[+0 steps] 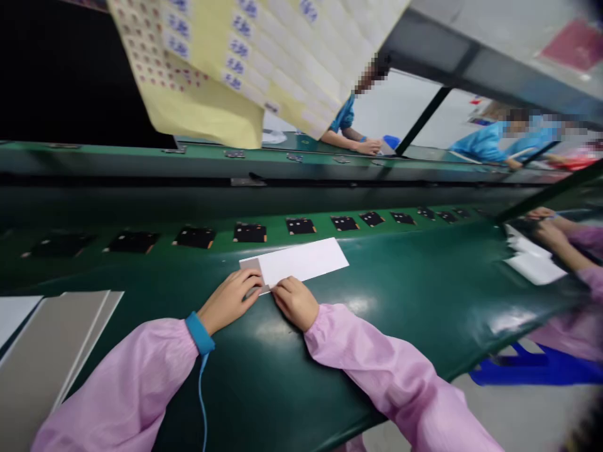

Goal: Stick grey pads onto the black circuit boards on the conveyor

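On the green table mat in front of me lies a long white card with a grey left end. My left hand rests on that grey end, its fingers stretched out and slightly bent, palm down. At the card's lower edge, my right hand has its fingers drawn together in a pinch on the border between the white and the grey. The fingertips of the right hand are partly hidden. A blue band with a cord circles my left wrist.
Grey and white cards are stacked at the left. Beyond the mat runs a green strip with a row of black flat pieces. Yellow papers hang overhead. A co-worker's hands are near white sheets at the right.
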A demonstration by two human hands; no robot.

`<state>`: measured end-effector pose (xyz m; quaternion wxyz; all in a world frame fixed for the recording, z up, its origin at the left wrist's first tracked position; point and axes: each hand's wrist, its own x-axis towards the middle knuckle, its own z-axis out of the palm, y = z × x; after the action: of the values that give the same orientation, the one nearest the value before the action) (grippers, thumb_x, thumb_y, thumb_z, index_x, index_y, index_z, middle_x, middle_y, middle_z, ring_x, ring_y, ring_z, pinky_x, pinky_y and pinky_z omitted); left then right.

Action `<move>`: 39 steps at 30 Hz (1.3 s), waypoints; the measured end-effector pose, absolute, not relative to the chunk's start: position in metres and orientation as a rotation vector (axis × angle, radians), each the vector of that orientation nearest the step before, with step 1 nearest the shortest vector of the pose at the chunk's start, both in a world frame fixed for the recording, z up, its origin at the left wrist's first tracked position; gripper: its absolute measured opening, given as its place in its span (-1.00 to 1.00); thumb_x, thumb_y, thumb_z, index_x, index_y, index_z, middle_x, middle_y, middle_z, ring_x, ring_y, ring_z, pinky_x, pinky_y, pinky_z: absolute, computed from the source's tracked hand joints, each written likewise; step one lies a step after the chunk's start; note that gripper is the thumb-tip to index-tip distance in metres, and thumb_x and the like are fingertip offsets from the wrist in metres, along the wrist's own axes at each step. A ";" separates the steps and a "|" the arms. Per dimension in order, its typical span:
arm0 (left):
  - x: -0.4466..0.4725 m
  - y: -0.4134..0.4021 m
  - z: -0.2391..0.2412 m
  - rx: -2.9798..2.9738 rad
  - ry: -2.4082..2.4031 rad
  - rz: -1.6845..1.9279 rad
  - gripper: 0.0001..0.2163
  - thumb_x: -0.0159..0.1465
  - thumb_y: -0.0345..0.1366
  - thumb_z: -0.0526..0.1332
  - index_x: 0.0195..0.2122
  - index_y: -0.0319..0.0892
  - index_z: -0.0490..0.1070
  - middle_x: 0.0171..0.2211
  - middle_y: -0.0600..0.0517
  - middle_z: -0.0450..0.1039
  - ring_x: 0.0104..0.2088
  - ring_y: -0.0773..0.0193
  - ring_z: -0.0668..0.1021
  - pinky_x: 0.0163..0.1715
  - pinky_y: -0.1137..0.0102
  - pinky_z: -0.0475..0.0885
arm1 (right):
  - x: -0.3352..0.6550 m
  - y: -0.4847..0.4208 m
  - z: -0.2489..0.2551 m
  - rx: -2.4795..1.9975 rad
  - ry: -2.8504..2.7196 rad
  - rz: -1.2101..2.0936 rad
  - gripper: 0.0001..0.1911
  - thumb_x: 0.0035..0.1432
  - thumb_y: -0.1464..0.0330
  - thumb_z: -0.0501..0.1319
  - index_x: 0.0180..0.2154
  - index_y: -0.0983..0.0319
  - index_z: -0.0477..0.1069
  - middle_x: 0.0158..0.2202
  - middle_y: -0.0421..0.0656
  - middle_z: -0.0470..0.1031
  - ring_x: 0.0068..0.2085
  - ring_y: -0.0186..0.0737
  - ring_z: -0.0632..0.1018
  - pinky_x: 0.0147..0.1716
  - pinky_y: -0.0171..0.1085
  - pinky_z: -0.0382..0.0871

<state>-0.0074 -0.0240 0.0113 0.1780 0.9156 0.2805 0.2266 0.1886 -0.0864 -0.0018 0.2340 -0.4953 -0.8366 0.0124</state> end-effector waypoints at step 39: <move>-0.016 -0.022 -0.002 2.668 0.637 0.715 -0.70 0.25 -0.50 0.07 -0.07 -0.06 0.44 -0.03 -0.02 0.35 0.05 0.20 0.35 0.15 0.14 0.16 | 0.235 0.095 0.035 -1.787 -2.014 0.523 -0.88 0.10 0.52 0.12 -0.44 0.27 0.39 -0.41 -0.15 0.48 -0.35 -0.32 0.47 -0.27 -0.37 0.27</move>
<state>-0.0156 -0.0219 -0.0024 0.1529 0.9301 0.2221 0.2492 0.2348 0.0951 0.0350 0.1980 -0.6386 -0.7198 0.1869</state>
